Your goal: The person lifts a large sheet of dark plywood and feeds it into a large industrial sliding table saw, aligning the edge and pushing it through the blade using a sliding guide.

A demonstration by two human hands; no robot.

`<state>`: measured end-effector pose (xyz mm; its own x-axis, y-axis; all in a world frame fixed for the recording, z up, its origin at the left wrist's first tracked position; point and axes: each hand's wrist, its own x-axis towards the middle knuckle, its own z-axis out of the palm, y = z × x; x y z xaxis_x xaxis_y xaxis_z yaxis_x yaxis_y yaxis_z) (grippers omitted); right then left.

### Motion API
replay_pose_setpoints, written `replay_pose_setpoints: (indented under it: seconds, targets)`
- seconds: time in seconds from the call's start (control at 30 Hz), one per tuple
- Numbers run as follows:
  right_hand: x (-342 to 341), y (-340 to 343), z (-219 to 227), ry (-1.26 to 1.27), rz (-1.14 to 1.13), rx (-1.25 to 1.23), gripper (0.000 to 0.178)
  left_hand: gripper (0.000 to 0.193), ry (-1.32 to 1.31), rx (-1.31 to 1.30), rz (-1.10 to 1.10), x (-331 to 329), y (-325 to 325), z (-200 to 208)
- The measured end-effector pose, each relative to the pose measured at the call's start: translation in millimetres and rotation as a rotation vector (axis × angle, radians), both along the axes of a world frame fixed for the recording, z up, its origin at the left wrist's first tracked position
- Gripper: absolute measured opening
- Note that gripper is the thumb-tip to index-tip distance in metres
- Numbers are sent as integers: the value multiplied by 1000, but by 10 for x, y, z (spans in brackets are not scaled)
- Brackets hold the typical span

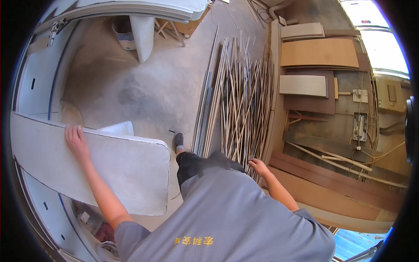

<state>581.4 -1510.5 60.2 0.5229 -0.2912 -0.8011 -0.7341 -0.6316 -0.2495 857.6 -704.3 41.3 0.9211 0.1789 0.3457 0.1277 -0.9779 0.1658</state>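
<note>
My left hand (77,142) lies on a long white panel (126,170) with a rounded right end, its fingers stretched out at the far edge. The palm faces the panel, and nothing shows in the fingers. Beside my right thigh hangs my right hand (258,167), fingers loosely bent and apart, with no held thing visible. Just beyond it spreads a heap of thin long strips (244,100) on the floor. Part of a white sheet or bag (118,129) sticks out from behind the panel's far edge.
White cabinet-like panels (37,83) stand at the left. A bucket (124,35) and a white curved piece (142,37) are at the far side. Flat boards (321,52) lean along the right wall, near an electrical box (390,96) and loose poles (349,161).
</note>
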Motion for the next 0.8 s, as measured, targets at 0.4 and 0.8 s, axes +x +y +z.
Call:
replay_pose_setpoints:
  seconds: [0.4,0.8]
  targets:
    - [617,-160,-335,-145,158,38,39,36,40,-12,66,-24,19,14]
    - [1454,88,-324,-45,162,47,41,32,32,-50,58,-19,-61,89]
